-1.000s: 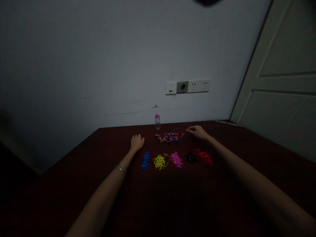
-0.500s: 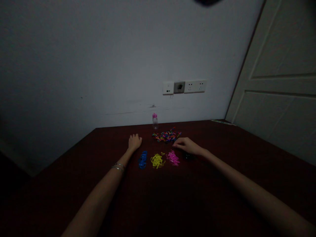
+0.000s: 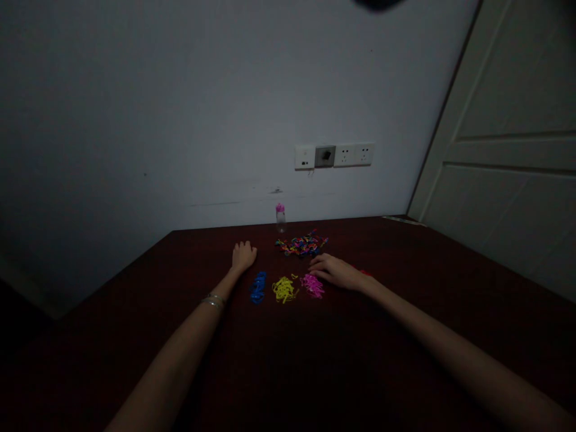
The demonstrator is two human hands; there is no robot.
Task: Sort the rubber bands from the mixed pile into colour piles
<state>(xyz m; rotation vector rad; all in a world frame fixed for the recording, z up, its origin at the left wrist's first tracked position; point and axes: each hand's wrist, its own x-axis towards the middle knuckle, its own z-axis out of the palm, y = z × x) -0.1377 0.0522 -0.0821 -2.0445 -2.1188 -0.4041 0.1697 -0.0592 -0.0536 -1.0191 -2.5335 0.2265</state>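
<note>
My right hand [image 3: 332, 269] hovers at the upper right edge of a pile of pink rubber bands [image 3: 314, 286], its fingers slightly apart and nothing visible between them. Flat on the table, my left hand [image 3: 243, 256] has its fingers spread, above a blue rubber band pile [image 3: 258, 287]. Between the blue and pink piles lies a yellow pile [image 3: 284, 289]. A mixed heap of many-coloured bands [image 3: 302, 245] sits farther back. My right hand and wrist hide the black pile and cover most of the red pile [image 3: 366, 273].
A clear bottle with a pink cap [image 3: 281, 218] stands behind the mixed heap, near the wall. The dark red table [image 3: 288, 360] meets the wall, which carries socket plates [image 3: 344, 155]. A pale panelled door [image 3: 504, 180] rises at the right.
My right hand moved from the mixed heap's right side towards me and left to the pink pile. Its pinched fingers have loosened. My left hand stays in place while the view shifts slightly.
</note>
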